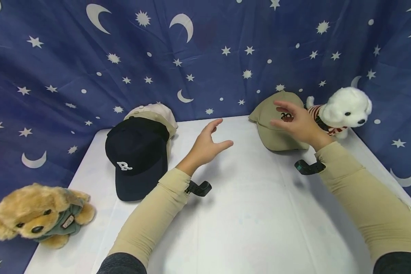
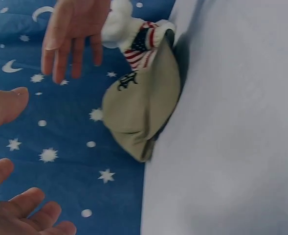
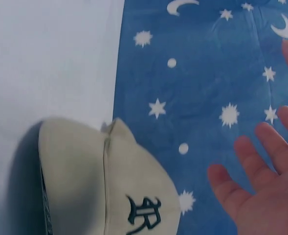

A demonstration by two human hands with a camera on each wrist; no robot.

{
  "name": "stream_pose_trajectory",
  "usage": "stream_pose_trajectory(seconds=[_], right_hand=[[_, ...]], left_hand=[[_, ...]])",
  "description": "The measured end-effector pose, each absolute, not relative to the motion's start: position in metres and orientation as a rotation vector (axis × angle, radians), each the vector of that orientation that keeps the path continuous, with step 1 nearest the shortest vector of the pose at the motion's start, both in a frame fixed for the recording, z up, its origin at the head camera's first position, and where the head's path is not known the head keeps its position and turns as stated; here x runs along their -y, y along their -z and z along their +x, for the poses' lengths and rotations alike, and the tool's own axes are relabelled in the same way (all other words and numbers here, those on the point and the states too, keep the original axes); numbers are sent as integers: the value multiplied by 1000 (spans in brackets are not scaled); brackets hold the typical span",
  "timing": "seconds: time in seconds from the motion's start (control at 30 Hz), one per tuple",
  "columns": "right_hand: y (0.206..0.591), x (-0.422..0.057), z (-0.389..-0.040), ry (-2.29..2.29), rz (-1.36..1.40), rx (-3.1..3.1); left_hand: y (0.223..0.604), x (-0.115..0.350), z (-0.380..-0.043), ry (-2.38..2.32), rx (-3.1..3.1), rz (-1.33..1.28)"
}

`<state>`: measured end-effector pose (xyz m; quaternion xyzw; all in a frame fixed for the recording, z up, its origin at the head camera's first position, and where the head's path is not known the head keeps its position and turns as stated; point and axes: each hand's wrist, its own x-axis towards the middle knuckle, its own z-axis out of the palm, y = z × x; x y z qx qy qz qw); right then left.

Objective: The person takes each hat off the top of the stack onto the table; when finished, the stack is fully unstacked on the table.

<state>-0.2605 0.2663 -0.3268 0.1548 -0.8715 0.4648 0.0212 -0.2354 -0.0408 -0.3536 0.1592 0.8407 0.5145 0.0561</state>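
Note:
My right hand (image 1: 299, 123) hovers over the khaki cap (image 1: 277, 131) at the back right, its fingers spread and holding nothing. In the right wrist view the cap (image 3: 144, 186) shows a dark embroidered letter, with the fingers (image 3: 271, 171) off to its side. Held in the air above the middle of the table, my left hand (image 1: 205, 146) has thumb and fingers apart and nothing between them. Left of it a navy cap (image 1: 138, 148) with a white R lies in front of a beige cap (image 1: 159, 116) and a pale pink cap (image 1: 162, 109).
A white plush dog (image 1: 346, 108) in a striped outfit stands beside the khaki cap. At the front left sits a tan plush dog (image 1: 41, 215) in a green garment. A blue star-and-moon curtain (image 1: 212, 57) borders the white table (image 1: 246, 213).

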Motion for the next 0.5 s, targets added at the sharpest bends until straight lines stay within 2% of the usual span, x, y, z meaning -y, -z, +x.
stream_pose_trajectory(seconds=[0.5], right_hand=[[340,-224,-237,-1529,665,2616]], left_hand=[[343,108,-190,-1553,-2668,465]])
